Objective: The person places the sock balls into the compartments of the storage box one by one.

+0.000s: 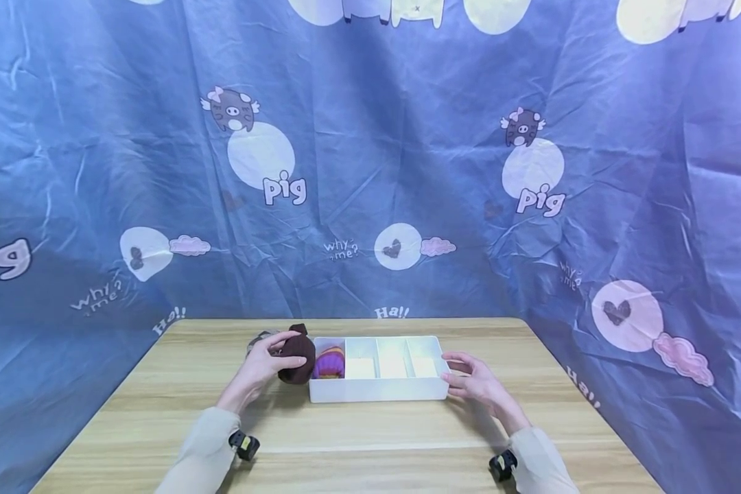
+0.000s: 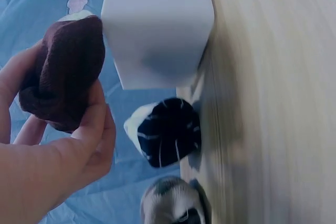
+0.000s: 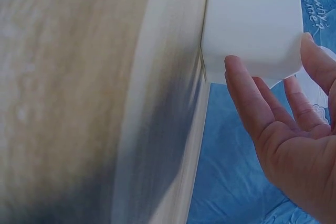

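A dark brown rolled-up sock bundle is pinched between the thumb and fingers of my left hand, held above the table just left of a long white divided box. In the box's leftmost compartment lies a purple and orange striped bundle; the other compartments show bare bottoms. My right hand touches the box's right end with spread, fairly straight fingers. Below the left hand, the left wrist view shows a black bundle with white lines and a grey one on the table, beyond the box's end.
The box stands on a wood-grain table toward its far edge. Behind the table hangs a blue cloth with printed pigs and words. Black wrist cameras sit at both cuffs.
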